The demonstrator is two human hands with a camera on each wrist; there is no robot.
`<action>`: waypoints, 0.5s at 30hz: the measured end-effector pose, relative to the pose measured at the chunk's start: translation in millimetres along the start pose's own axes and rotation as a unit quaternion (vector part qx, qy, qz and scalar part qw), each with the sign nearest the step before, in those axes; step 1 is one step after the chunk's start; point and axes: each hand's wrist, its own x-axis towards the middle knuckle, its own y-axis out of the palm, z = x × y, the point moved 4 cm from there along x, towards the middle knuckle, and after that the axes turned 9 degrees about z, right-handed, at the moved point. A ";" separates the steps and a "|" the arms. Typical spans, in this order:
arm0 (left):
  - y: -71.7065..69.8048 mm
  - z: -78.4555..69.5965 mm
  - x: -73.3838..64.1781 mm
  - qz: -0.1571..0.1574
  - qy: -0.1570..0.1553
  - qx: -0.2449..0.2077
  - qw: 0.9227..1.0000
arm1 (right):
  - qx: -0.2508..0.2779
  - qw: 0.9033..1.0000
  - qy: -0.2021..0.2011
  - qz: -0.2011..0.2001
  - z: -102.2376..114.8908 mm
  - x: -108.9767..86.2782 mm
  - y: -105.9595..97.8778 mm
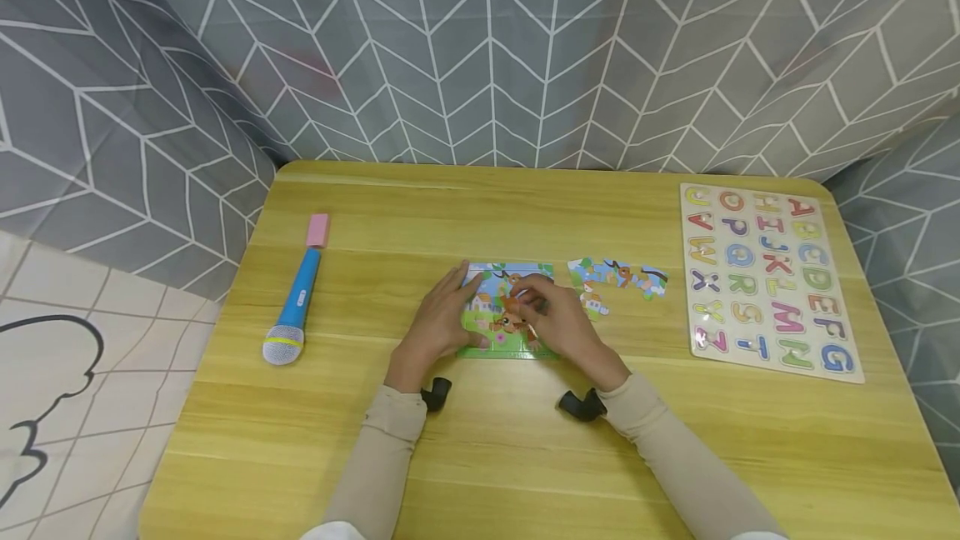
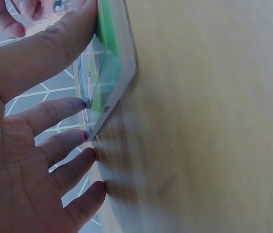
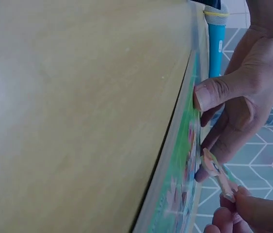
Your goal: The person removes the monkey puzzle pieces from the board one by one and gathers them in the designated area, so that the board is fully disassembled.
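A picture puzzle board with a cartoon animal scene lies in front of me, many of its pieces in place. My left hand steadies its left side, thumb pressing on the picture near the front corner. In the left wrist view the other fingers are fairly straight and spread along the board's edge. Between thumb and fingertips, my right hand pinches a small puzzle piece, tilted just over the board. Several loose puzzle pieces lie to the right, partly behind the right hand.
On the right of the table lies a wooden alphabet board with coloured letters. A blue toy microphone and a pink block are on the left. A grey patterned curtain hangs along the table's back edge.
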 end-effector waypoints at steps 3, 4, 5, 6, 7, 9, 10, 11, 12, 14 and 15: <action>-0.5 -0.1 0.4 -0.001 -0.001 0.000 1.000 | 0.009 1.000 0.012 -0.011 -1.6 -2.8 -3.8; -0.8 -0.2 0.5 -0.002 -0.001 0.000 1.000 | 0.011 1.000 0.019 -0.014 -2.7 -4.2 -5.4; -0.9 -0.2 0.6 -0.003 -0.002 -0.001 1.000 | 0.013 0.999 0.027 -0.018 -4.3 -5.8 -7.1; -0.9 -0.3 0.6 -0.004 -0.002 -0.002 1.000 | 0.016 0.999 0.034 -0.021 -6.3 -7.2 -8.9; -0.8 -0.4 0.6 -0.004 -0.001 -0.002 1.000 | 0.018 0.999 0.041 -0.023 -9.0 -9.1 -10.7; -0.3 -0.3 0.4 -0.005 0.001 -0.003 1.000 | 0.024 0.998 0.054 -0.029 -14.3 -13.3 -15.0; 0.0 -0.2 0.3 -0.004 0.001 -0.003 1.000 | 0.026 0.997 0.063 -0.031 -16.9 -15.5 -17.5; 0.4 0.0 0.3 -0.004 0.002 -0.004 1.000 | 0.027 0.997 0.070 -0.033 -20.1 -17.8 -20.1; 0.7 0.2 0.3 -0.004 0.003 -0.004 1.000 | 0.027 0.996 0.076 -0.036 -22.9 -20.3 -23.0; 1.0 0.7 0.5 -0.005 0.003 -0.004 1.000 | 0.028 0.995 0.086 -0.044 -28.6 -25.2 -29.5; 1.1 0.9 0.8 -0.005 0.002 -0.004 1.000 | 0.025 0.994 0.089 -0.050 -31.4 -27.5 -33.2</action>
